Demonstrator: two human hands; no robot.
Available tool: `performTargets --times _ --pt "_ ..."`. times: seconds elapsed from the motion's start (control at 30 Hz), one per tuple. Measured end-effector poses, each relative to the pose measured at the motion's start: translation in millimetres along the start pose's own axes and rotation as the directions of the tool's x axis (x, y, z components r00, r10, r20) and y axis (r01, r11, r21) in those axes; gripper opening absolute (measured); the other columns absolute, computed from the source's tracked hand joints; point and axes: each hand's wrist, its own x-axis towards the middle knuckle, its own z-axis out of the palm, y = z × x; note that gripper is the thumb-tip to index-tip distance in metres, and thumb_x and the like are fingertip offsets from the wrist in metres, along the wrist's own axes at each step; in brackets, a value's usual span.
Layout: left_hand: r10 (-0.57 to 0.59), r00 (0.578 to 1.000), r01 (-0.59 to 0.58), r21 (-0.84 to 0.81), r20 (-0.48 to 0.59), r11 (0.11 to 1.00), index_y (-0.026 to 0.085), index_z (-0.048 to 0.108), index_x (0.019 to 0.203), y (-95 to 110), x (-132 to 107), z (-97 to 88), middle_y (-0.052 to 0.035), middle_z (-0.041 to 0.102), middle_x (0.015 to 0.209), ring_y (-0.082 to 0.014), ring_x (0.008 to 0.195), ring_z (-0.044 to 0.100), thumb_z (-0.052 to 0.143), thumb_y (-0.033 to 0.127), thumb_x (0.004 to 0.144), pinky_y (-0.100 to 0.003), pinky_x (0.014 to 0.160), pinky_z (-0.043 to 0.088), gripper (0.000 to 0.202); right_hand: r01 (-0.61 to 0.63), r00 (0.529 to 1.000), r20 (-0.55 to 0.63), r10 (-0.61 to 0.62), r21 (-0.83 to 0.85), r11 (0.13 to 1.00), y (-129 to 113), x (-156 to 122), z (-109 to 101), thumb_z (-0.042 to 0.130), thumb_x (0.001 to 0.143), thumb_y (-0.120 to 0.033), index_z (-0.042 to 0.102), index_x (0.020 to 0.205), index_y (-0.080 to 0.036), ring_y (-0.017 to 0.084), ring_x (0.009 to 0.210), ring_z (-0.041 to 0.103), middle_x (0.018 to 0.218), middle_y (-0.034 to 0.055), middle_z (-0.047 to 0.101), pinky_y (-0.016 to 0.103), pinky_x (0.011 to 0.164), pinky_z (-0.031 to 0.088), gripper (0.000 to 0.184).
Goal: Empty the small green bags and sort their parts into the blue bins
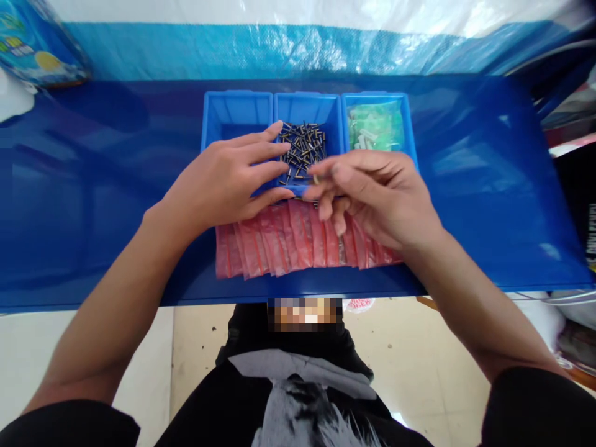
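Right hand (377, 198): thumb and forefinger pressed together on a short pin (316, 179), only its pale end showing past the fingertips. Remaining fingers curl loosely below, over the front of the row of packets. Pinch sits just above the front rim of the middle bin.

Left hand (223, 177): open, fingers spread, nothing visible in the grip. Fingertips (279, 149) lie at the edge of the loose dark metal pins (302, 146); pressure on them cannot be told. Thumb extends along the front of the middle bin (307, 108). Hands are close together but not touching.

Pins lie heaped and crossed in the middle bin. Left bin (235, 118) stands just beside it, partly covered by the left hand. Right bin (375, 102) stands on the other side, holding a clear bag of pale green pieces (375, 127).

Flat red packets (298, 239) lie overlapped in a row in front of the bins, under both hands. All of this rests on a blue table (465, 205). Behind the table hangs a blue tarp (233, 53). A printed package (37, 43) sits past the far left corner.
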Motion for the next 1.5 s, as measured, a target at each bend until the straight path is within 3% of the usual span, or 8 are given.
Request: performTargets --times 0.13,0.23,0.37,0.53,0.9,1.1,1.37,1.5 --pt "0.024 1.000 -0.024 -0.014 -0.021 1.000 0.014 0.071 0.130 -1.6 0.2 0.1 -0.0141 0.070 0.147 -0.0326 0.151 0.059 0.058 0.049 0.112 -0.051 0.122 0.059 0.041 0.137 0.976 -0.112 -0.185 -0.341 0.930 -9.6 -10.0 -8.6 0.061 0.109 -0.032 0.071 0.141 -0.039 0.022 0.105 0.081 0.133 -0.0003 0.079 0.036 0.075 0.069 0.034" --pt "0.038 0.998 -0.038 0.006 -0.046 0.999 0.014 0.071 0.129 -1.5 0.2 -0.2 -0.0128 0.071 0.145 -0.0320 0.148 0.061 0.061 0.047 0.111 -0.050 0.120 0.061 0.040 0.391 0.840 0.167 -0.516 -0.847 0.361 -15.8 -19.1 -24.6 0.062 0.104 -0.017 0.075 0.134 -0.039 0.018 0.075 0.076 0.093 -0.0032 0.082 0.034 0.060 0.057 0.039" --pt "0.059 0.994 -0.056 0.033 -0.088 0.998 0.017 0.073 0.126 -1.3 -0.3 2.6 -0.0109 0.074 0.141 -0.0309 0.146 0.064 0.063 0.045 0.110 -0.047 0.118 0.063 0.034 0.579 0.623 0.617 -0.482 -0.777 -0.246 -18.3 -23.0 -37.4 0.076 0.097 -0.017 0.078 0.115 -0.025 0.013 0.062 0.064 0.070 -0.0049 0.072 0.031 0.054 0.043 0.021" --pt "0.074 0.990 -0.068 0.050 -0.117 0.996 0.014 0.073 0.125 -0.5 0.1 5.5 -0.0122 0.074 0.139 -0.0320 0.145 0.064 0.063 0.043 0.110 -0.046 0.118 0.064 0.034 0.524 0.795 0.604 -0.056 -0.731 -0.437 -13.3 -21.4 -24.2 0.053 0.108 -0.010 0.076 0.112 -0.016 0.015 0.075 0.065 0.090 0.0027 0.079 0.031 0.061 0.040 0.024" --pt "0.109 0.989 -0.098 0.110 -0.100 0.989 0.013 0.071 0.126 0.9 1.5 0.7 -0.0134 0.074 0.140 -0.0321 0.144 0.065 0.064 0.040 0.110 -0.048 0.116 0.066 0.033 0.505 0.815 0.563 -0.133 -0.804 -0.313 -3.2 -21.2 -25.0 0.062 0.108 -0.018 0.076 0.109 -0.017 0.015 0.080 0.069 0.093 0.0024 0.079 0.031 0.058 0.037 0.014" --pt "0.078 0.993 -0.072 0.062 -0.093 0.995 0.017 0.072 0.126 0.4 0.0 3.1 -0.0123 0.073 0.142 -0.0314 0.147 0.063 0.066 0.041 0.108 -0.047 0.119 0.064 0.031 0.491 0.817 0.500 -0.286 -0.864 -0.110 -0.5 -19.6 -22.2 0.066 0.105 -0.016 0.075 0.108 -0.017 0.015 0.086 0.075 0.104 0.0046 0.081 0.028 0.060 0.048 0.010" --pt "0.037 0.997 -0.036 0.011 -0.067 0.999 0.020 0.074 0.126 -0.9 -0.9 2.5 -0.0106 0.073 0.143 -0.0324 0.147 0.062 0.064 0.041 0.109 -0.048 0.121 0.063 0.029 0.290 0.949 0.070 -0.307 -0.574 0.765 -5.8 -18.2 -12.5 0.072 0.100 -0.014 0.075 0.123 -0.024 0.008 0.066 0.065 0.100 0.0002 0.072 0.023 0.056 0.057 0.025" --pt "0.043 0.996 -0.040 0.034 -0.075 0.999 0.019 0.074 0.126 0.3 -0.8 2.5 -0.0108 0.073 0.143 -0.0324 0.146 0.063 0.063 0.041 0.110 -0.048 0.119 0.063 0.030 0.279 0.942 -0.051 -0.332 -0.430 0.859 -5.2 -16.9 -6.3 0.072 0.100 -0.013 0.080 0.109 -0.022 0.014 0.076 0.078 0.099 0.0033 0.075 0.025 0.060 0.066 0.016"
